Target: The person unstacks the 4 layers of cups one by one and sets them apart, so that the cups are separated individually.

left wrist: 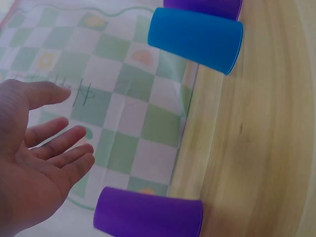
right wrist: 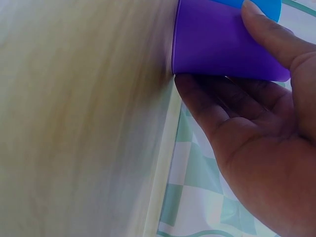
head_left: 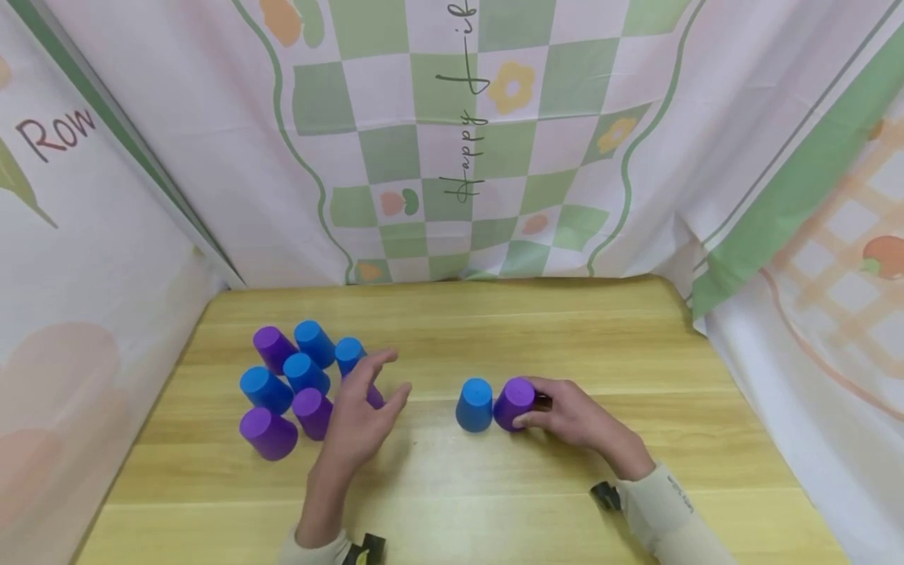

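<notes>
In the head view, my right hand [head_left: 575,412] holds a purple cup [head_left: 514,404] from its right side, fingers behind and thumb in front. The cup stands upside down, close beside an upturned blue cup [head_left: 475,406]. The right wrist view shows the thumb on the purple wall [right wrist: 217,42] and the fingers along its underside as seen there. My left hand [head_left: 362,416] hovers with spread fingers and nothing between them. It partly hides a purple cup [head_left: 375,396] and a blue cup [head_left: 349,355] at the right of the group.
Left of my left hand, several more upturned cups stand grouped, among them a blue cup [head_left: 264,390] and a purple cup [head_left: 269,434]. They rest on a wooden table [head_left: 459,502]. A checkered curtain [head_left: 452,157] hangs behind its far edge, with cloth on both sides.
</notes>
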`<move>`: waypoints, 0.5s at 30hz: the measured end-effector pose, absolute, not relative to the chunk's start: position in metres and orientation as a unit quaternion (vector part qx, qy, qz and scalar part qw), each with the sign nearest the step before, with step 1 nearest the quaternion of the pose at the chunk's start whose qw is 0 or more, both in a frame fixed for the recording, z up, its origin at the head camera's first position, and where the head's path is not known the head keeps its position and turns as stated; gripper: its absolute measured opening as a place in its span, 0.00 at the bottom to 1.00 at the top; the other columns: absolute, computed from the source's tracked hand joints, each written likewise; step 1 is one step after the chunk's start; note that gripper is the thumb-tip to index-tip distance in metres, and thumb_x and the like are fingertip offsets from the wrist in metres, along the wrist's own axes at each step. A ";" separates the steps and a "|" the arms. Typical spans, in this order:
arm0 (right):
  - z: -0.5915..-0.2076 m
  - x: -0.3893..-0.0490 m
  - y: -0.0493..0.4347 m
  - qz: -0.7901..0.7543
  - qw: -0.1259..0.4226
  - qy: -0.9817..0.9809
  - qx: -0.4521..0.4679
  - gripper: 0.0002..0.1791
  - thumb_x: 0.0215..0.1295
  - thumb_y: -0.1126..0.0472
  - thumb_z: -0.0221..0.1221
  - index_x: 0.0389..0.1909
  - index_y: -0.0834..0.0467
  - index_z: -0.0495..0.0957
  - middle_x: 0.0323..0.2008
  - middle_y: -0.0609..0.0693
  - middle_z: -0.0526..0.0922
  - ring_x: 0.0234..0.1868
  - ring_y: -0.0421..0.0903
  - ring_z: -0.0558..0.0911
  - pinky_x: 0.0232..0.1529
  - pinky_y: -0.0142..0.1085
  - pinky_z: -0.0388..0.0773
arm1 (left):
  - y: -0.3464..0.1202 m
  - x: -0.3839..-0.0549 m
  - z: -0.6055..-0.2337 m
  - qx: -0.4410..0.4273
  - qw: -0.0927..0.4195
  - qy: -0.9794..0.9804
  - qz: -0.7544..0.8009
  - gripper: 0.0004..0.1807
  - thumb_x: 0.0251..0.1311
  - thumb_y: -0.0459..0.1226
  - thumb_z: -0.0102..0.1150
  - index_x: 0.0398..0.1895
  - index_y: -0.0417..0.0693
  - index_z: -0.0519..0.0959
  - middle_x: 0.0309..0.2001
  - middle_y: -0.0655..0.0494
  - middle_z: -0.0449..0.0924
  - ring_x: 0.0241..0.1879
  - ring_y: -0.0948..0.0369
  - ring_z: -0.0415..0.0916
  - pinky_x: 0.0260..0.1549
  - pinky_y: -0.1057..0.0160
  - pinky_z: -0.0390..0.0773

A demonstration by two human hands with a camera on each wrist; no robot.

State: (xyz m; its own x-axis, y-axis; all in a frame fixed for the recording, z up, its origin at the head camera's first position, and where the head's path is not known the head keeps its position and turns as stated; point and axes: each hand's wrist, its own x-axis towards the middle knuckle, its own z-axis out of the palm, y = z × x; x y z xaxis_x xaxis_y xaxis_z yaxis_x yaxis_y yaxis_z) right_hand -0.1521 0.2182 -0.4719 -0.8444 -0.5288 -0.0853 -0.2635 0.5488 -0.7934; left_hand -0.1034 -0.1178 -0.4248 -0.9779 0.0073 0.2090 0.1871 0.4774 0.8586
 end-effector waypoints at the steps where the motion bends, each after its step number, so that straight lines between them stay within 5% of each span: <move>1: -0.472 -0.152 0.218 -0.415 0.159 0.866 -0.230 0.18 0.59 0.46 0.67 0.50 0.42 0.79 0.44 0.39 0.84 0.48 0.41 0.82 0.53 0.41 0.80 | -0.116 -0.104 -0.425 -0.058 0.081 -0.856 -0.507 0.28 0.61 0.49 0.64 0.64 0.60 0.71 0.62 0.65 0.72 0.52 0.59 0.74 0.55 0.48 0.77; 4: -0.472 -0.153 0.218 -0.413 0.157 0.867 -0.230 0.18 0.59 0.47 0.67 0.50 0.42 0.79 0.44 0.39 0.84 0.48 0.40 0.82 0.53 0.39 0.80 | -0.108 -0.106 -0.427 -0.064 0.059 -0.854 -0.512 0.29 0.60 0.49 0.66 0.65 0.61 0.71 0.63 0.65 0.72 0.53 0.58 0.75 0.55 0.48 0.78; 7: -0.473 -0.153 0.218 -0.411 0.156 0.868 -0.230 0.19 0.59 0.46 0.67 0.51 0.42 0.79 0.44 0.39 0.84 0.48 0.40 0.82 0.53 0.39 0.80 | -0.101 -0.109 -0.430 -0.073 0.041 -0.852 -0.516 0.31 0.58 0.49 0.67 0.65 0.63 0.70 0.63 0.66 0.71 0.66 0.57 0.67 0.62 0.48 0.72; 15: -0.473 -0.153 0.219 -0.406 0.146 0.871 -0.236 0.19 0.58 0.45 0.67 0.51 0.41 0.79 0.44 0.37 0.84 0.48 0.39 0.81 0.52 0.40 0.80 | -0.085 -0.116 -0.437 -0.110 0.004 -0.849 -0.516 0.36 0.55 0.50 0.70 0.67 0.58 0.69 0.65 0.62 0.71 0.67 0.52 0.66 0.64 0.49 0.70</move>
State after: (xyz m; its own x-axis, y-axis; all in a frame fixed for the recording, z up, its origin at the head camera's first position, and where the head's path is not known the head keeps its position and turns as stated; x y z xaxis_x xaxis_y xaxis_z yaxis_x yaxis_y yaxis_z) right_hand -0.1533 0.2188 -0.4735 -0.8459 -0.5296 -0.0636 -0.2922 0.5598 -0.7754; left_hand -0.1160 -0.0849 -0.4374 -0.9760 0.1815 0.1206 0.1907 0.4430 0.8760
